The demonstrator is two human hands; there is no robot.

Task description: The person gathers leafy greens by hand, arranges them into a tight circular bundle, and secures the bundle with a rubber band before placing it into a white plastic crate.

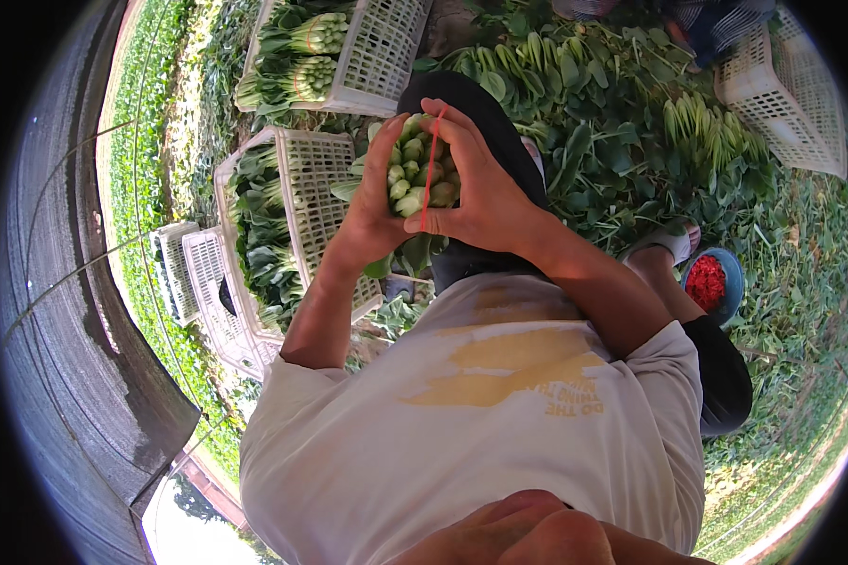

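A bunch of leafy greens with pale green stem ends is between my two hands, above my bent knee. My left hand wraps its left side, fingers curled round the stems. My right hand is at its right side. A red rubber band is stretched between the fingers and thumb of my right hand and crosses in front of the stem ends. Whether the band passes round the back of the bunch is hidden. Dark green leaves hang below my hands.
White plastic crates of bundled greens stand at the left. Loose greens lie in rows on the leaf-strewn ground. A blue bowl of red rubber bands is by my right foot. Another person is beside a crate at the upper right.
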